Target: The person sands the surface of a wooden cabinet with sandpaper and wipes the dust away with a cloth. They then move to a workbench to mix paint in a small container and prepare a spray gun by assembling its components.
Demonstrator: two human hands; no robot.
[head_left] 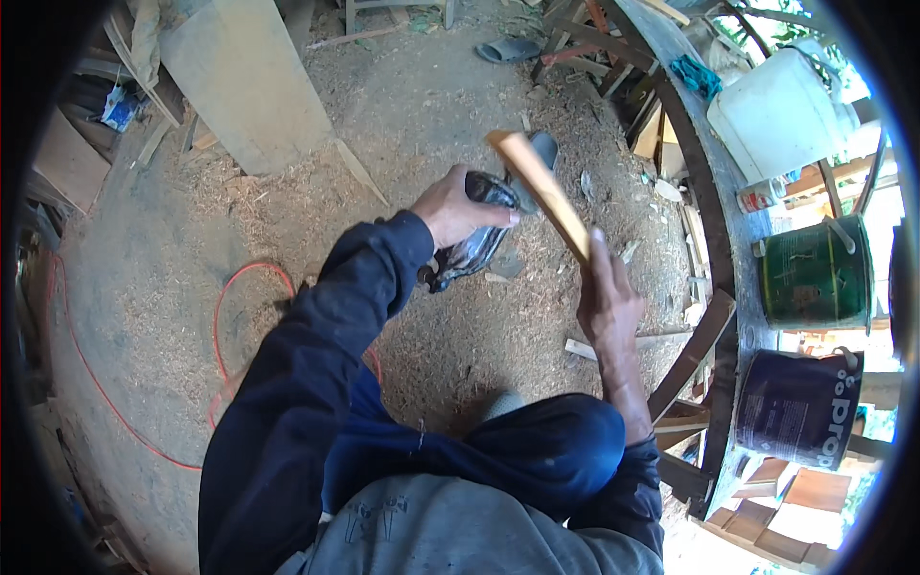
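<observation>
My left hand (454, 207) is closed round a dark, glossy, rounded object (476, 245) with light reflections; its exact kind is unclear. My right hand (611, 299) grips the lower end of a pale wooden stick (542, 190). The stick slants up and to the left, its far end standing near the top of the dark object. Whether the two touch cannot be made out. Just behind the stick lies a dark grey, rounded thing (543, 153), partly covered by it.
Wood shavings lie over the dirt floor (402, 105). A large board (244, 86) leans at the far left, and an orange hose (218, 316) curls at left. On the right, a bench (721, 225) carries a white bucket (774, 115), a green bucket (815, 273) and a purple bucket (795, 402). A slipper (507, 50) lies far off.
</observation>
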